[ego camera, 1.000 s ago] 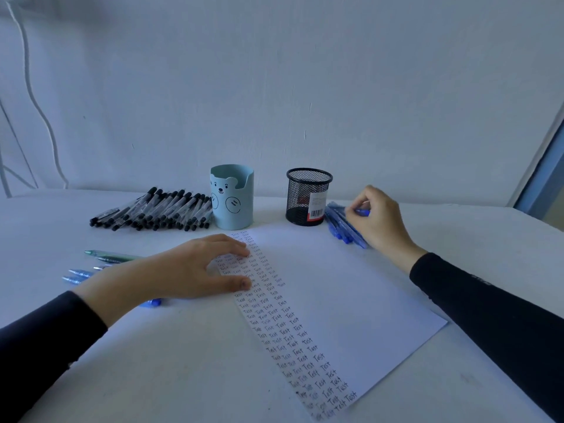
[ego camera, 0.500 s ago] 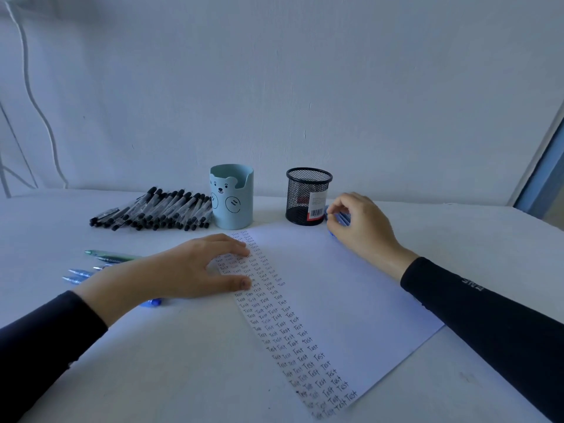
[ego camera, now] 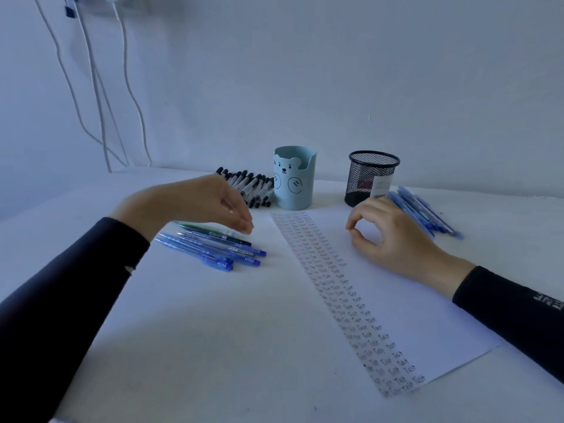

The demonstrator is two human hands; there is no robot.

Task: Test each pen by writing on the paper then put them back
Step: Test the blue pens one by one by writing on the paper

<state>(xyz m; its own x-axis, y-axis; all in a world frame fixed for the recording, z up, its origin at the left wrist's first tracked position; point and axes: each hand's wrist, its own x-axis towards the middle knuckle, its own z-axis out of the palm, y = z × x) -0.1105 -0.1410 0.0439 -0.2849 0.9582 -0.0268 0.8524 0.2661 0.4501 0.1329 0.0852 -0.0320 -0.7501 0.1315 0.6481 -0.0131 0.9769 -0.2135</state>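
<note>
A white sheet of paper (ego camera: pixel 403 288) lies on the table, with a column of small "Test" words (ego camera: pixel 335 288) down its left part. My left hand (ego camera: pixel 195 203) hovers above a loose group of blue pens (ego camera: pixel 213 251) and a green pen (ego camera: pixel 210 230) left of the sheet; its fingers hang bunched and hold nothing. My right hand (ego camera: pixel 393 236) rests on the upper right of the paper, fingers curled, thumb and forefinger tips touching; no pen shows in it. More blue pens (ego camera: pixel 424 212) lie just right of that hand.
A light-blue bear-face cup (ego camera: pixel 294 181) and a black mesh cup (ego camera: pixel 370 178) stand behind the paper. A row of black-capped pens (ego camera: pixel 253 184) lies left of the bear cup. White cables (ego camera: pixel 91 87) hang on the wall at the far left.
My left hand has lifted off the paper and moved left over the blue and green pens. My right hand has come away from the blue pens at the right onto the paper.
</note>
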